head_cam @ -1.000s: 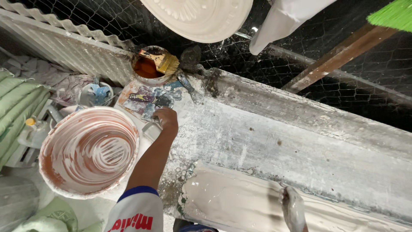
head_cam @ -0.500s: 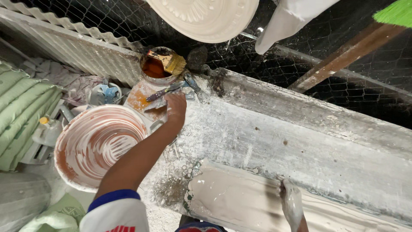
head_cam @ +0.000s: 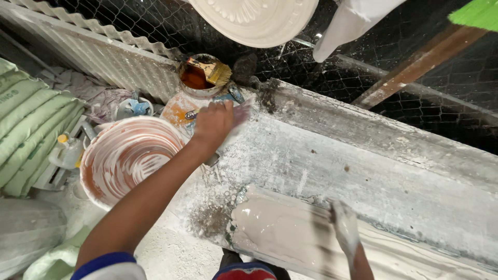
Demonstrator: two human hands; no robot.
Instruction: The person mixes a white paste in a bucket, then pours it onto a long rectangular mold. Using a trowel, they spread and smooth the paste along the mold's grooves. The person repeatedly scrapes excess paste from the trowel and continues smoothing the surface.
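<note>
Both hands are seen at a plaster-caked bench (head_cam: 363, 161).

The left hand (head_cam: 215, 124) is stretched to the bench's far end, its fingers closed on a pale, blurred object that cannot be made out, just beside a tin (head_cam: 199, 78) of orange liquid with a brush (head_cam: 210, 70) laid across it. The right hand (head_cam: 345, 228), coated in plaster, is pressed flat and open on the wet moulding (head_cam: 280, 233). A smeared bowl (head_cam: 127, 155) is seen left of the forearm.
</note>
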